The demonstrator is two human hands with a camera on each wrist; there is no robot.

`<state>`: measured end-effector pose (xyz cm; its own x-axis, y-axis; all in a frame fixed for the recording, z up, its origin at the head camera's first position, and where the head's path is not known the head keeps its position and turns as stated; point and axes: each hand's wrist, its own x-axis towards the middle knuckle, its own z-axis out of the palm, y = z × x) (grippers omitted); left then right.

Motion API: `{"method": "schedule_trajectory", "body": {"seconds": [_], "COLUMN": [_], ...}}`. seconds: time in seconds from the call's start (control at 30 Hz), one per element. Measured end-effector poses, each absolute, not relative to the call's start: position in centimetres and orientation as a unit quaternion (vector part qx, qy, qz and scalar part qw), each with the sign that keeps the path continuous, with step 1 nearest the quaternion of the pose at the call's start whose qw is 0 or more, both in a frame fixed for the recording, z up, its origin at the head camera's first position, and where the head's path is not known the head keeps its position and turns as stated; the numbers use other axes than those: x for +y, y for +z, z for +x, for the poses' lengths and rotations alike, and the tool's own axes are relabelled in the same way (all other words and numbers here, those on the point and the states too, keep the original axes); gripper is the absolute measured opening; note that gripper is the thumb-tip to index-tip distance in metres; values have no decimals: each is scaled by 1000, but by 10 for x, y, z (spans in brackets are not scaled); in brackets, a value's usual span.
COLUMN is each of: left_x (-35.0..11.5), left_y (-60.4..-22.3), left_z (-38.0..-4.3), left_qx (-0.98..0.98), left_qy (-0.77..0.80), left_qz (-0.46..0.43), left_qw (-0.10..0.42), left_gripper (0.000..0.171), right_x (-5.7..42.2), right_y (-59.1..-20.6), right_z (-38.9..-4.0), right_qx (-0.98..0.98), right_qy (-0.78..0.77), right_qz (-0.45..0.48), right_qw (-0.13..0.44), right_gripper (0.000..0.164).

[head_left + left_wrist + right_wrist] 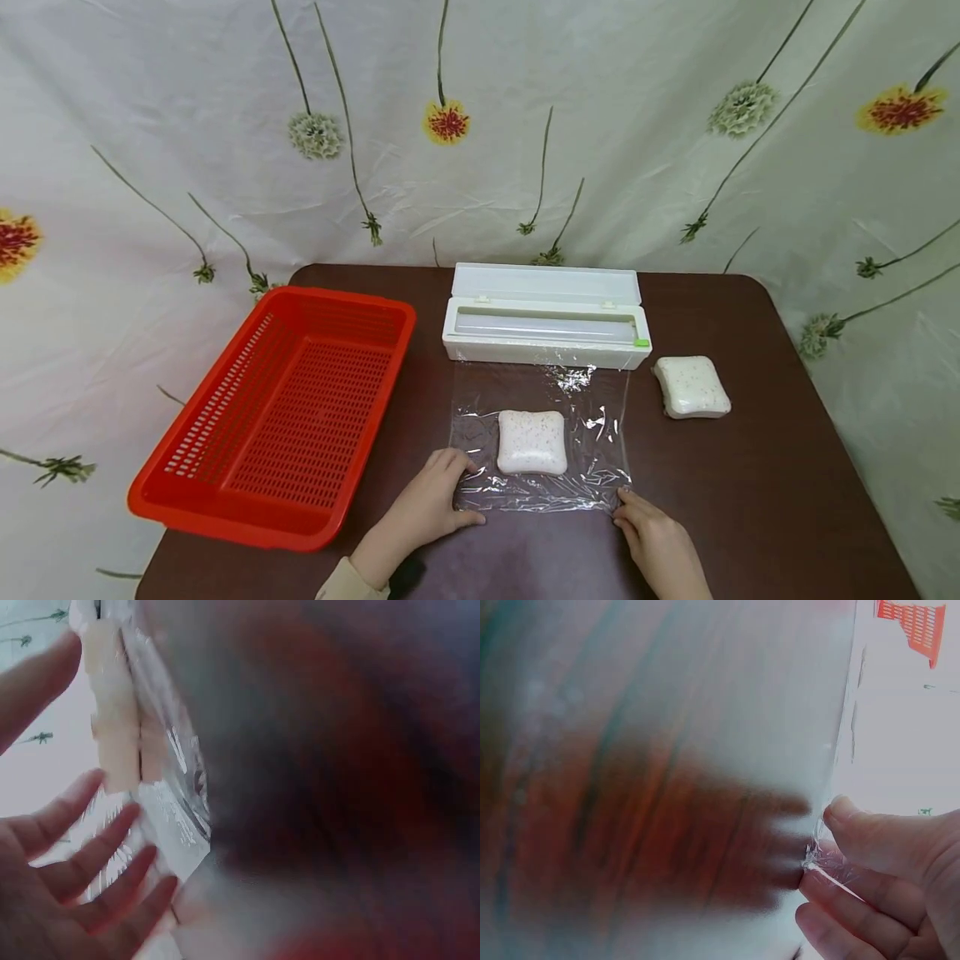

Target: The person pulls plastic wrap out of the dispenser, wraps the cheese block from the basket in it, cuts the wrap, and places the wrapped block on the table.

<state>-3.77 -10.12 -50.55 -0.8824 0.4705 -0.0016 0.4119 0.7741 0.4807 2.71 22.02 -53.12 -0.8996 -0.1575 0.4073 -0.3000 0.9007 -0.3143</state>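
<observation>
A speckled white bar of soap (pixel 532 442) lies on a sheet of clear plastic wrap (pixel 480 383) drawn out toward me from its dispenser box (pixel 547 352). My left hand (pixel 429 500) is at the sheet's near left corner, fingers extended and thumb apart; the left wrist view shows the fingers (pixel 112 832) spread beside the shiny film (pixel 176 825). At the near right corner, my right hand (pixel 658 537) pinches the wrap. Bunched film (pixel 821 862) shows between its thumb and fingers in the right wrist view.
A red plastic basket (pixel 345 487) stands on the left of the dark brown table (pixel 780 500). The dispenser's white lid (pixel 546 284) is raised at the back. A second soap bar (pixel 692 387) lies to the right of the box. Behind hangs a flowered curtain (pixel 480 192).
</observation>
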Motion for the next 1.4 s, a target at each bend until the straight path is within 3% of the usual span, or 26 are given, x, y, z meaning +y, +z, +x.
{"method": "schedule_trajectory", "body": {"seconds": [0.13,0.23,0.4,0.67,0.9,1.17,1.4], "left_x": [-105,-106,-108,-114,-119,-122,-116], "left_y": [-507,-509,-514,-513,-508,-505,-498], "left_z": [-29,-26,-27,-25,-22,-31,-45], "left_qx": [945,947,947,931,934,925,932], "left_qy": [206,194,186,205,211,195,233], "left_qz": [249,256,260,287,269,288,233], "left_qw": [51,19,-36,-92,-102,-150,-151], "left_gripper": [64,54,32,31,25,17,16], "right_x": [220,219,219,221,223,227,232], "right_y": [-528,-528,-529,-528,-523,-517,-510], "right_z": [27,27,26,26,25,16,-4], "right_qx": [-961,-962,-957,-953,-955,-945,-946], "right_qy": [199,208,208,202,207,196,184], "right_qz": [107,99,108,118,109,125,126], "right_qw": [162,149,173,191,184,230,234], "right_gripper": [26,24,26,28,24,27,25]}}
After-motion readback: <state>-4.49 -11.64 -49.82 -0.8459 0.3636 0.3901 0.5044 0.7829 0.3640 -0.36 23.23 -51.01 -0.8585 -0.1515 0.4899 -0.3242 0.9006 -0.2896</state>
